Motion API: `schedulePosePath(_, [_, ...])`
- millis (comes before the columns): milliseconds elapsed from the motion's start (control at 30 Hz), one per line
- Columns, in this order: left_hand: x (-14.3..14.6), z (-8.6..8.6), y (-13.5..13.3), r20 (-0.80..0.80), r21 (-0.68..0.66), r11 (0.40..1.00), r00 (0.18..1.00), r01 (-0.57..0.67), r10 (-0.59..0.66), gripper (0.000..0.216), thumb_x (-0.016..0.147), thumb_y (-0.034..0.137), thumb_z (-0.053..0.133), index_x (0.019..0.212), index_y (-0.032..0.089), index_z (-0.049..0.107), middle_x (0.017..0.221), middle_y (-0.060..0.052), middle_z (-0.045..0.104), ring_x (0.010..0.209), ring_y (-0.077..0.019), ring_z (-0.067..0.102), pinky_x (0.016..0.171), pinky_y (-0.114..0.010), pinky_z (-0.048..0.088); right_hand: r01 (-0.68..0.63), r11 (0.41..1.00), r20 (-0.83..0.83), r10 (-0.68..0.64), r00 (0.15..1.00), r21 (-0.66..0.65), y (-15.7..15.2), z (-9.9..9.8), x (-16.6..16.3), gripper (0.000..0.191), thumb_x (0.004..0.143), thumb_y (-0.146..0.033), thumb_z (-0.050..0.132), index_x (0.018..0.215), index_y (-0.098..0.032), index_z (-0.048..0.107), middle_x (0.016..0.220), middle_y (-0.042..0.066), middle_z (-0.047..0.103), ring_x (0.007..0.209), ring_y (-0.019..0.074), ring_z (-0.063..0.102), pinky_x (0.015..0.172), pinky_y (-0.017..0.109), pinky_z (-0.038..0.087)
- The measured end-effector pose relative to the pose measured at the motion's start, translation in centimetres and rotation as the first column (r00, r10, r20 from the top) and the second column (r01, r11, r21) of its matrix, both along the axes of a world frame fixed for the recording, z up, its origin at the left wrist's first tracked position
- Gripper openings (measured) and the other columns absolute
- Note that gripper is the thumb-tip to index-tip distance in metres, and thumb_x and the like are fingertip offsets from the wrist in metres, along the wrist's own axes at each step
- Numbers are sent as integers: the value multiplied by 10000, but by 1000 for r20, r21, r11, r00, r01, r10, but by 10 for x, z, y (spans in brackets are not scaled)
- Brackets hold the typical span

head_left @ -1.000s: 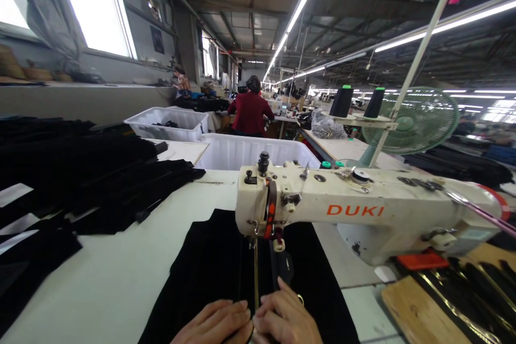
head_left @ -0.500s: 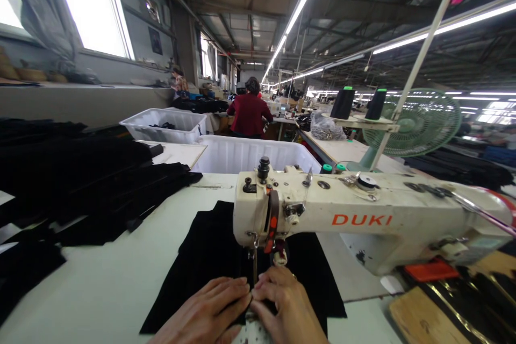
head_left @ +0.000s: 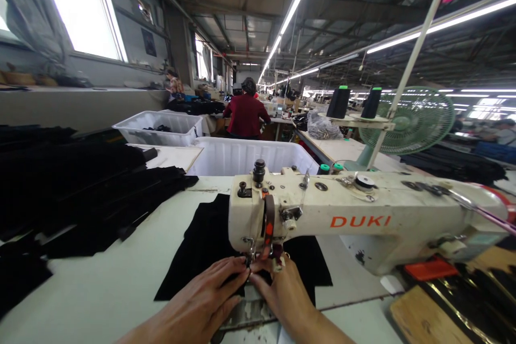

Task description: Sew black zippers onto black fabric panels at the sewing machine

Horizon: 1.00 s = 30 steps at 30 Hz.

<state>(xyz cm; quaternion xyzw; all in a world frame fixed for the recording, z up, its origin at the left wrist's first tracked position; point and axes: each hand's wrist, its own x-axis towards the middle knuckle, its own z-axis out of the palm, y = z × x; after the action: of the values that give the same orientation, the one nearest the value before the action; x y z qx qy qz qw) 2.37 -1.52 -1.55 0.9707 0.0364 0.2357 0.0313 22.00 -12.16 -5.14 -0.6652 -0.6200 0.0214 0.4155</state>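
Observation:
A piece of black fabric [head_left: 201, 250] lies on the pale table under the head of a white sewing machine [head_left: 310, 207] marked DUKI. Close to the needle, my left hand [head_left: 207, 290] presses the near edge of the fabric, its fingers held together and pointing inward. My right hand [head_left: 282, 287] grips that same edge from the other side, thumb and fingers closed, partly under the machine head. The fingertips of both hands almost meet in front of the presser foot. They hide the stitching point and part of the fabric edge.
Dark fabric pieces [head_left: 88, 188] are heaped on the left. Behind the machine stand a white plastic bin [head_left: 258, 155] and a second bin [head_left: 157, 131]. Thread cones [head_left: 338, 102] and a green fan [head_left: 415, 121] stand at right, a wooden board [head_left: 427, 314] nearer. A person in red [head_left: 245, 115] sits ahead.
Both hands have moved forward toward the needle, and the fabric has slid away from me with them. More of the metal plate on the near side is bare. The view has shifted slightly.

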Motion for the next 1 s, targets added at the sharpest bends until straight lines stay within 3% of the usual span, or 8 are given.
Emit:
schedulePosePath(100, [2,-4,3,-35,-38,999,999,13,-14,446,953,215,565,1398,213,533,1401,-56,579,1232,-229,595,1051,-305,456,35,999,25,-34,999,-24,-3,4,-2,366,716,-26,784,1015,-218,694,1101,74,682,1045,282,636,943,398,509])
schedulePosePath(233, [4,-2,3,-90,-99,994,995,34,-43,492,938,171,569,1422,229,506,1428,-50,555,1282,-237,551,1077,-326,444,134,985,196,-111,974,-109,-6,12,-7,436,758,-71,723,1180,-138,642,1230,185,611,1106,349,592,951,487,503])
schedulePosePath(333, [5,-1,3,-117,-120,992,992,32,-46,475,954,194,557,1425,227,504,1432,-55,548,1293,-243,539,1090,-348,431,163,975,262,-119,958,-153,-5,17,-12,392,784,-78,675,1171,-136,642,1189,184,619,1061,352,597,907,499,518])
schedulePosePath(500, [5,-2,4,-147,-135,990,987,48,-68,431,975,197,515,1406,207,531,1429,-80,547,1310,-258,521,1103,-388,415,205,959,337,-131,932,-194,0,14,-14,564,809,-107,677,1355,-111,538,1307,207,568,1195,386,515,975,524,463])
schedulePosePath(600, [4,-4,5,-152,-148,988,986,50,-72,431,975,194,508,1404,213,537,1437,-86,539,1315,-270,514,1104,-414,412,248,947,375,-158,913,-206,11,8,-11,452,880,-84,585,1330,-115,567,1268,202,601,1175,386,533,969,542,446])
schedulePosePath(700, [3,-5,5,-147,-168,985,987,39,-64,447,979,210,514,1424,253,515,1441,-58,538,1315,-262,515,1104,-408,413,273,940,388,-179,904,-204,23,7,-7,269,929,-94,527,1156,-120,670,1119,178,671,1077,363,593,933,515,461])
schedulePosePath(800, [4,-7,4,-126,-196,980,991,19,-44,445,975,236,537,1418,285,524,1430,-34,550,1303,-250,528,1106,-388,409,245,949,385,-155,910,-196,24,13,-2,176,932,-125,553,1025,-132,703,977,141,697,974,326,631,886,461,486])
schedulePosePath(1000, [9,-17,4,-40,-280,959,999,-44,34,411,917,215,595,1323,279,623,1367,-25,607,1244,-240,585,1079,-378,439,72,988,339,-22,940,-136,-16,34,2,435,807,-120,738,1212,-245,642,1231,86,612,1094,278,569,925,395,483])
